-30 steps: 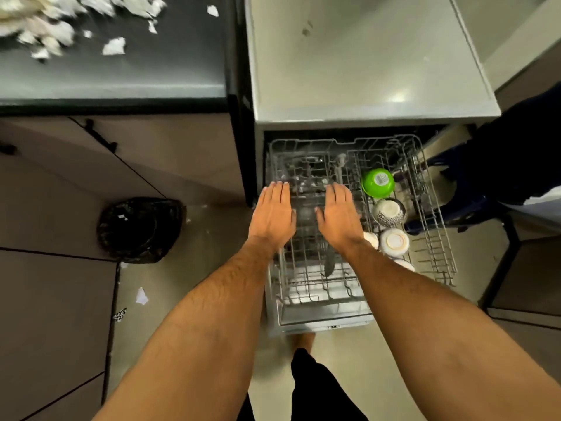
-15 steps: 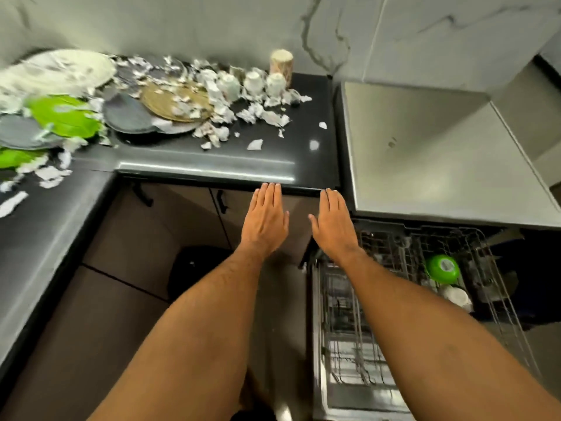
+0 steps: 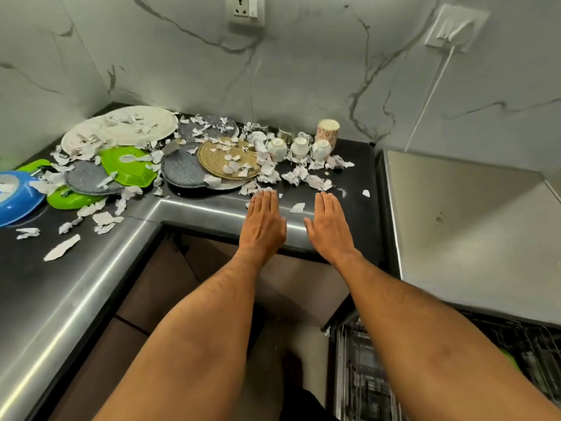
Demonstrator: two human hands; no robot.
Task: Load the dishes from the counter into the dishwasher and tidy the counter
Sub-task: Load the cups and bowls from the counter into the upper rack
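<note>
bare strip of table along the front edge, near the corner, with only stray paper scraps on it. behind it, overlapping plates and a woven mat, strewn with torn paper, fill the back left. three small white cups and a patterned tumbler stand close together by the wall. open table right of the cups up to the dishwasher top.

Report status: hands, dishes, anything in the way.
Left hand and right hand open, flat, holding nothing, above the counter edge. Plates and cups unloaded at the back. Torn paper scraps litter the dishes and counter.
</note>
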